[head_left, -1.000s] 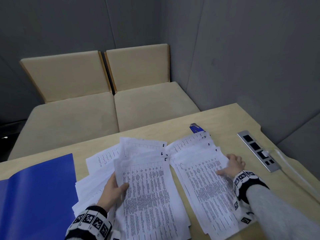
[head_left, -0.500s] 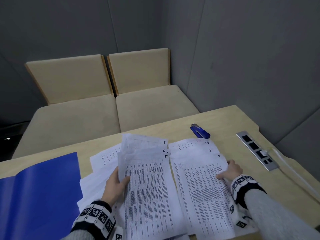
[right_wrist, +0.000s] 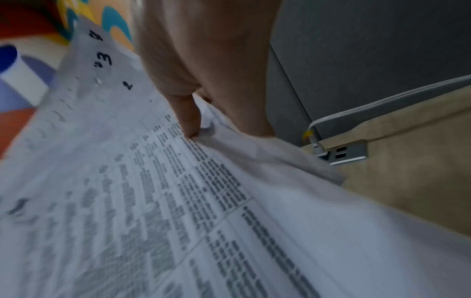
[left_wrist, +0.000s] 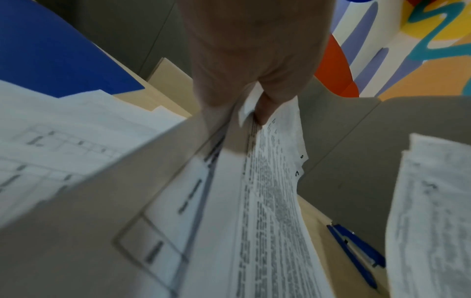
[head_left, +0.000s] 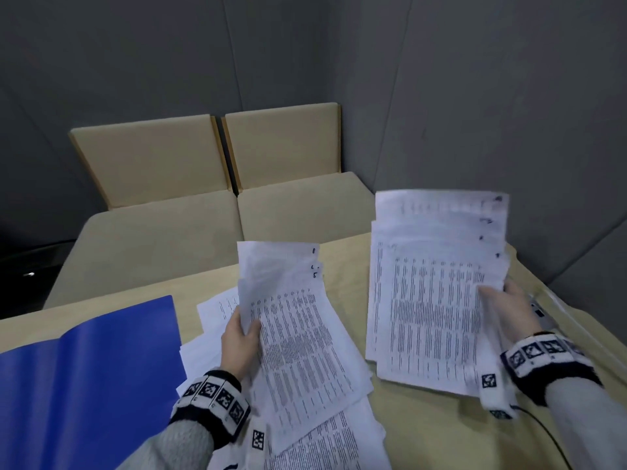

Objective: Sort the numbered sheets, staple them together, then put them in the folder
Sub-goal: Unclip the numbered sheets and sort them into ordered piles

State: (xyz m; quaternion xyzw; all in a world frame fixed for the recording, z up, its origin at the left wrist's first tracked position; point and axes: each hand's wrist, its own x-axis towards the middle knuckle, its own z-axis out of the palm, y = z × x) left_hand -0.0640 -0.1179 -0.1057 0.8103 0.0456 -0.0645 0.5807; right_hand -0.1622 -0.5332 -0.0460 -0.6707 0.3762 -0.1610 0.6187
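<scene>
folder (head_left: 84, 385) at 9 o'clock, open, bare | left hand (head_left: 239, 344) pinches left stack (head_left: 298, 334), now raised off loose sheets (head_left: 217, 307) | right hand (head_left: 515, 307) grips right stack (head_left: 437, 283) at 2 o'clock, just lifted off table (head_left: 424, 435) | merging next; stapler (left_wrist: 356, 252) waits

Both hands (head_left: 241, 337) (head_left: 512, 310) raised, fingers pinched
</scene>
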